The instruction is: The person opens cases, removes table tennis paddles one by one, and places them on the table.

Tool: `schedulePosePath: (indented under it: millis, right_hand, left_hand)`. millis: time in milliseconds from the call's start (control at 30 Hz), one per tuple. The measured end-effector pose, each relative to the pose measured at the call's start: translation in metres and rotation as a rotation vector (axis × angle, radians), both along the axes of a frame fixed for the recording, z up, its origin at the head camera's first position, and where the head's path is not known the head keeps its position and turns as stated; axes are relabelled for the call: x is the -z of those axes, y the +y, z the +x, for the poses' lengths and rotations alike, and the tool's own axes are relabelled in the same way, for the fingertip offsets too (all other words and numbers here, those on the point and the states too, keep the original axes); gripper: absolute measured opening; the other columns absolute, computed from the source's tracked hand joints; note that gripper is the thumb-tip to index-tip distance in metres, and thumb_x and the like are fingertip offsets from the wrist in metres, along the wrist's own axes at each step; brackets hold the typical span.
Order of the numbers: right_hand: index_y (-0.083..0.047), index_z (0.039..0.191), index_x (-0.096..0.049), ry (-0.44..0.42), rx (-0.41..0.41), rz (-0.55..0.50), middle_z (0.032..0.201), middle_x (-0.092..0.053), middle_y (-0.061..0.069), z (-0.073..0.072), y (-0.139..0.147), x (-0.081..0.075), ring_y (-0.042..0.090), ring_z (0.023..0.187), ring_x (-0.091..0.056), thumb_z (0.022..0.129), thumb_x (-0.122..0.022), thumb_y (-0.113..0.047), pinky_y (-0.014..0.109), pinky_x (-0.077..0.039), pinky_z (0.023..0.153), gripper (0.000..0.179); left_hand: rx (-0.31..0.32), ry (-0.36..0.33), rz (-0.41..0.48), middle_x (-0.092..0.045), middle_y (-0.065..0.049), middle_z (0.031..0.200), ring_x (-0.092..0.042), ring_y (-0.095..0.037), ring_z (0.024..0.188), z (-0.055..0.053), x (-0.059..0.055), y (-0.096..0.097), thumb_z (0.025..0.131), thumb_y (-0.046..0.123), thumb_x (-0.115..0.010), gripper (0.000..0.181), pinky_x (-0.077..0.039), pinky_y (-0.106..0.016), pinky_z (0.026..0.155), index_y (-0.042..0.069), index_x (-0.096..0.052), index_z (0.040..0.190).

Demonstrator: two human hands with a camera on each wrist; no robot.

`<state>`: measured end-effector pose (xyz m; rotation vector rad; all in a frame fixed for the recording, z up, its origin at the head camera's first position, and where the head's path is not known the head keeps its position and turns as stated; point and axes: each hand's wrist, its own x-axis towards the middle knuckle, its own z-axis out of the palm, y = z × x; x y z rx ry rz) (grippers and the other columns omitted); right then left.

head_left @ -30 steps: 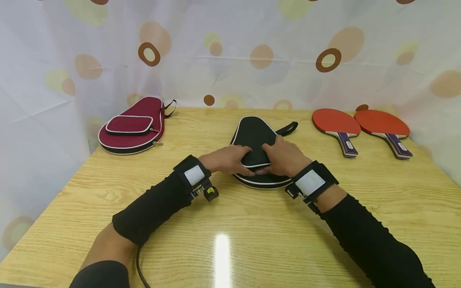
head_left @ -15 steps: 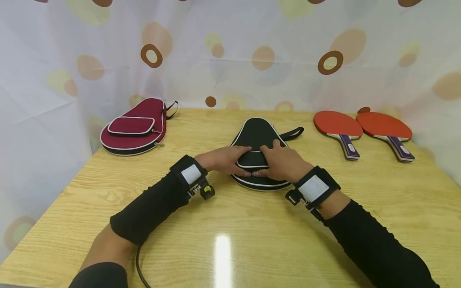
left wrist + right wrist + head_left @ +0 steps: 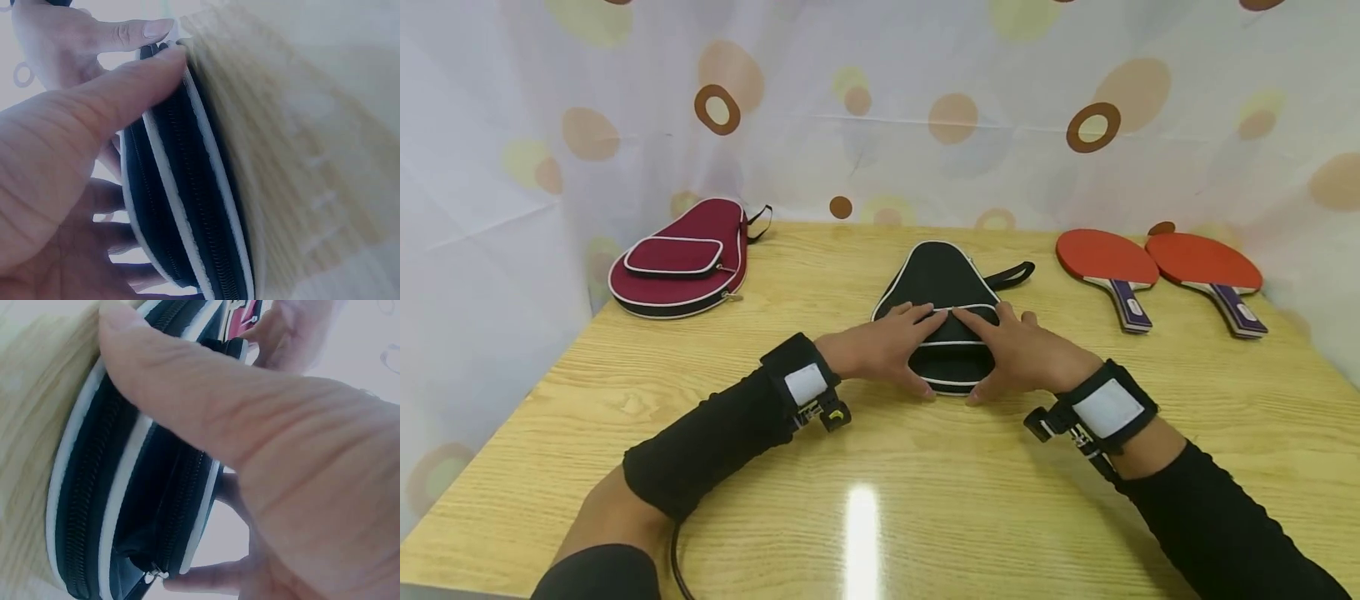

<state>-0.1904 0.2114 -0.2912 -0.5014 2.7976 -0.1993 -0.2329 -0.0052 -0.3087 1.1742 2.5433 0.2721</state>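
A black table tennis bat case [image 3: 936, 275] with white piping lies flat on the table, its narrow end away from me. My left hand [image 3: 887, 346] is spread over the case's left front, fingertips on the raised pocket and thumb down at the front edge. Mirroring it on the right side, my right hand [image 3: 1026, 350] has its fingers over the pocket and its thumb at the front edge. Along the case's side, the left wrist view shows zip teeth [image 3: 215, 250] between white piping. A small zip pull [image 3: 156, 575] shows by a right fingertip in the right wrist view.
A maroon bat case [image 3: 703, 221] with a small zipped pocket lies at the back left of the wooden table [image 3: 775, 517]. Two red table tennis bats, a left one [image 3: 1105, 254] and a right one [image 3: 1202, 258], lie at the back right. A patterned curtain [image 3: 895, 67] hangs behind.
From pinching at the pocket's front edge with thumbs close together, both hands have spread apart and come nearer to me, thumbs now lower at the case's front edge. The case has turned slightly.
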Motion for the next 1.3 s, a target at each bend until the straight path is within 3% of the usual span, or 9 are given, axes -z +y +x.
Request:
schedulePosePath:
  millis: [133,533,800,1067,1300]
  right_hand:
    - [-0.016,0.162,-0.023,0.003,0.008,-0.005,0.138,-0.037,0.037,-0.009,0.001,0.002,0.049,0.115,-0.045,0.075,-0.087,-0.049,0.06,-0.051,0.086,0.113]
    - [-0.013,0.162,-0.023,0.002,0.006,0.002,0.143,-0.046,0.035,-0.036,-0.002,0.003,0.052,0.125,-0.044,0.078,-0.086,-0.044,0.064,-0.042,0.099,0.11]
    - [-0.012,0.162,-0.021,0.021,0.01,-0.008,0.145,-0.047,0.033,-0.052,0.0,0.006,0.054,0.132,-0.042,0.079,-0.086,-0.042,0.065,-0.029,0.111,0.109]
    - [-0.013,0.161,-0.023,0.052,0.03,-0.03,0.146,-0.047,0.031,-0.064,0.0,0.01,0.056,0.135,-0.039,0.081,-0.084,-0.043,0.065,-0.031,0.11,0.105]
    - [-0.011,0.161,-0.024,0.075,0.031,-0.053,0.144,-0.047,0.034,-0.068,0.002,0.014,0.057,0.134,-0.038,0.082,-0.083,-0.044,0.065,-0.033,0.109,0.104]
  left_hand:
    - [-0.031,0.024,-0.027,-0.013,-0.016,0.167,-0.012,-0.042,0.152,-0.006,-0.002,0.004,0.087,0.05,-0.076,0.107,-0.022,-0.046,0.121,0.01,-0.012,0.162]
    - [-0.085,-0.019,-0.03,-0.012,-0.012,0.168,-0.009,-0.039,0.154,-0.03,-0.003,0.007,0.089,0.043,-0.077,0.103,-0.021,-0.047,0.121,0.014,-0.012,0.163]
    - [-0.094,0.003,-0.036,-0.012,-0.013,0.168,-0.01,-0.039,0.153,-0.043,-0.004,0.009,0.091,0.039,-0.076,0.099,-0.02,-0.044,0.122,0.011,-0.013,0.162]
    - [-0.142,0.022,-0.056,-0.011,-0.01,0.169,-0.008,-0.032,0.155,-0.05,-0.002,0.01,0.092,0.038,-0.073,0.095,-0.02,-0.04,0.122,0.012,-0.014,0.162]
    - [-0.148,0.031,-0.042,-0.011,-0.011,0.169,-0.008,-0.032,0.155,-0.056,0.0,0.011,0.092,0.036,-0.074,0.095,-0.022,-0.04,0.121,0.011,-0.015,0.162]
